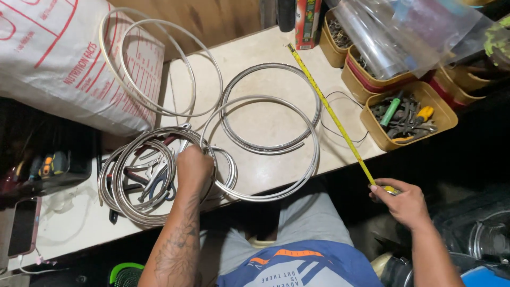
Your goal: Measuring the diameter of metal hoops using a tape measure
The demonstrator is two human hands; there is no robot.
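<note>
Better to keep left hand point(194, 167) closed on metal ring point(260, 149), flat on counter point(265, 122), and yellow tape point(329, 111), pinched in right hand point(405, 204), pulled straight

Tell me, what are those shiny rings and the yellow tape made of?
The coiled rings look like thin metal strip, silvery with bright glints. The yellow tape, pulled by the right hand, seems to be a painted metal measuring blade, stiff and straight. The left hand rests on another coil bundle, apparently metal too.
</note>
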